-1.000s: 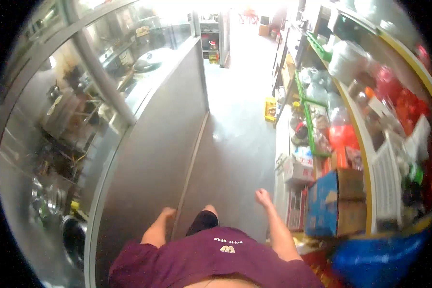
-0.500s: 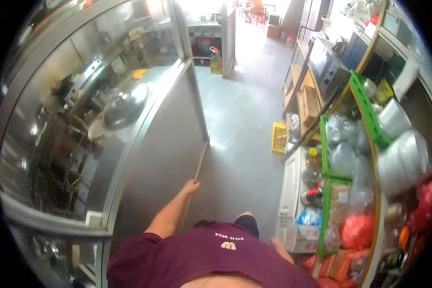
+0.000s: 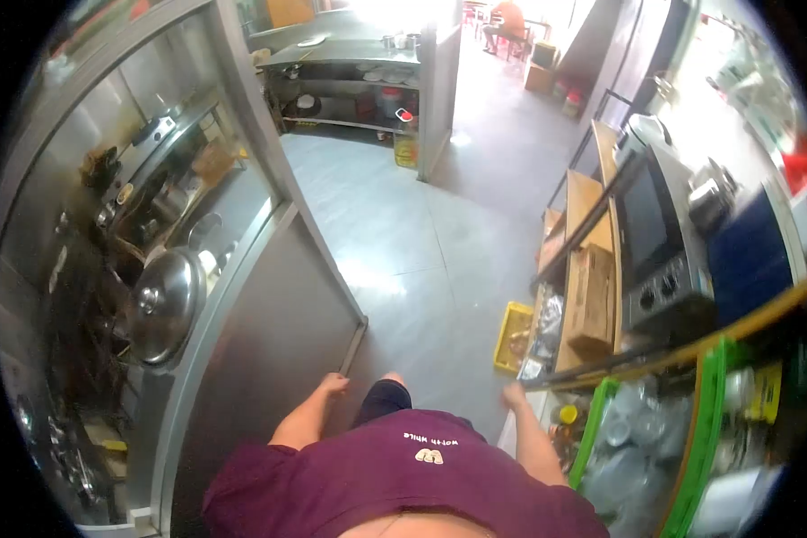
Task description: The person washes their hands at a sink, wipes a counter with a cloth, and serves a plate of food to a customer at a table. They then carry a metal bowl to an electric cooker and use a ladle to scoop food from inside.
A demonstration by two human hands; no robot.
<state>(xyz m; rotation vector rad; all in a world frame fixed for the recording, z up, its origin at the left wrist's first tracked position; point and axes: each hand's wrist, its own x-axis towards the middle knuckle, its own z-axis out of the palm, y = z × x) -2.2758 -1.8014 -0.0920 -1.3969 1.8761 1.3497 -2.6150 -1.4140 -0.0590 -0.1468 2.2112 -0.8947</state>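
Observation:
My left hand (image 3: 334, 385) hangs low beside the grey partition panel (image 3: 251, 332), its fingers curled; whether it holds anything is too small to make out. On the other side, my right hand (image 3: 514, 394) is near the lower end of the shelving, just below a yellow crate (image 3: 514, 337). Its fingers look curled too, and nothing shows clearly in them. Below is the purple shirt (image 3: 403, 475) that I wear.
Behind the glass at left lies a large metal lid (image 3: 166, 305). A steel counter (image 3: 350, 52) and an oil bottle (image 3: 406, 143) stand ahead. At right are a microwave (image 3: 659, 233), green crates (image 3: 704, 439) and shelves. Far off, a person (image 3: 508, 22) sits.
The view has moved forward along the partition, and the counter and microwave have come nearer. My left hand has swung back and my right hand forward.

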